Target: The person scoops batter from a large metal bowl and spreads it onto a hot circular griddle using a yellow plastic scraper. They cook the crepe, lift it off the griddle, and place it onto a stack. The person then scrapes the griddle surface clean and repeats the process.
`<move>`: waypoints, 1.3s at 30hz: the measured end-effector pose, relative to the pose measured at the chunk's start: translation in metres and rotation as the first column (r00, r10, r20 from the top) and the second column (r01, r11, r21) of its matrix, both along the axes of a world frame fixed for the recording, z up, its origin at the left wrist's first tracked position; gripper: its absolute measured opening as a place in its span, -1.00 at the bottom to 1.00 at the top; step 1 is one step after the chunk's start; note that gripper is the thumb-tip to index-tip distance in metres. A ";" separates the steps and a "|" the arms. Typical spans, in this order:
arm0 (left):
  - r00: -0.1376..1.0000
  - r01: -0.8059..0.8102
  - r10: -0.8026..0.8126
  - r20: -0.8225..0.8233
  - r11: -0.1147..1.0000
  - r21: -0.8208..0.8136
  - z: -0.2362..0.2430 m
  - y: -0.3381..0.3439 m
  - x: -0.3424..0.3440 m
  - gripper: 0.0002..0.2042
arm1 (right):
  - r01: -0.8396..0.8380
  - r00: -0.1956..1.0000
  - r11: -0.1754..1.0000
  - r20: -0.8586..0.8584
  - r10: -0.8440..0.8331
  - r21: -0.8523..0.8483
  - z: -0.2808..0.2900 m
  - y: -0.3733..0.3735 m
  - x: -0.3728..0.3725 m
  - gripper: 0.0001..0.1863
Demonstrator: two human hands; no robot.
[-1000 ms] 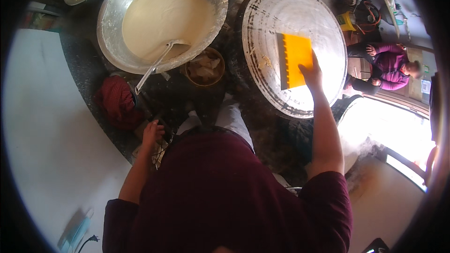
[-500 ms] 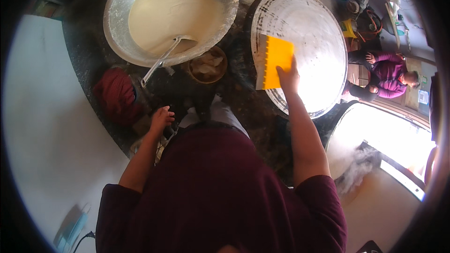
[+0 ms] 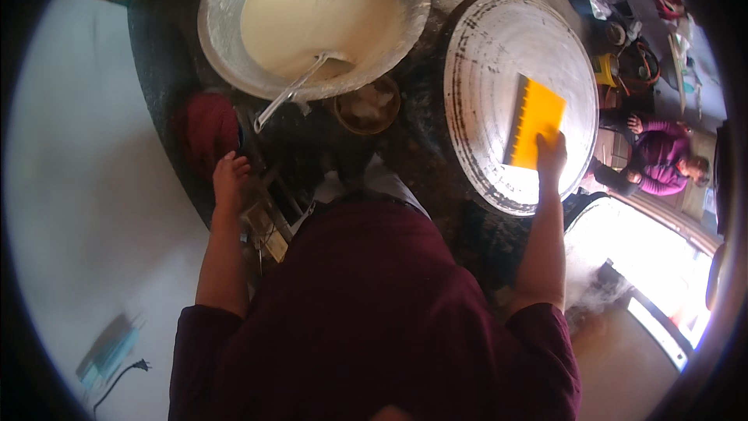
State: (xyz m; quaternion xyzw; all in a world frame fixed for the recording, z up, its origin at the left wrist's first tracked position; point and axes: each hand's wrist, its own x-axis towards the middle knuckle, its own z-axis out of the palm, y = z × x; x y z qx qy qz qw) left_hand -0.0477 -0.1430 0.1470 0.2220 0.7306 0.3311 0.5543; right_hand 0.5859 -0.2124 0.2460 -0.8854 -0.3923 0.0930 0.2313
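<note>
1. The right hand (image 3: 551,152) grasps the near, lower edge of a yellow scraper (image 3: 534,121), its fingers clenched over that edge (the thumb side is hidden from above).
2. The scraper lies flat against a round griddle (image 3: 483,70), on the griddle's right half. It is a rectangular plate whose long axis runs from the hand up and slightly right, toward the far rim. Its left long edge looks darker and meets the pale, batter-coated surface.
3. The griddle sits on the dark bench (image 3: 425,156), to the right of a large metal basin (image 3: 226,23) filled with pale batter (image 3: 312,8).
4. A ladle (image 3: 292,93) leans in the basin. Its bowl is sunk in the batter and its handle sticks out over the near rim, pointing down-left.
5. Just in front of the basin stands a small brown bowl (image 3: 368,105) with something whitish inside.
6. The left hand (image 3: 228,179) rests at the bench's near-left edge with released fingers, grasping nothing, just beside a dark red cloth (image 3: 206,129).
7. At the far right, well apart from the griddle, another person in a purple top (image 3: 662,164) sits low.
</note>
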 end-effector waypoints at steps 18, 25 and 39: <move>-0.121 0.809 -0.754 -0.646 0.302 -0.504 0.045 0.125 0.119 -0.60 | 0.035 0.972 0.957 0.232 0.034 -0.287 -0.035 0.098 0.054 -0.73; -0.519 0.787 -0.643 -0.563 -0.102 -0.608 0.042 0.200 0.130 -0.51 | -0.103 0.937 0.936 0.282 0.205 -0.336 -0.040 0.122 -0.117 -0.75; -0.686 0.715 -0.590 -0.426 -0.654 -0.246 -0.005 0.221 0.108 -0.48 | 0.831 0.556 0.556 0.015 -0.831 0.027 -0.021 -0.161 -0.349 -0.74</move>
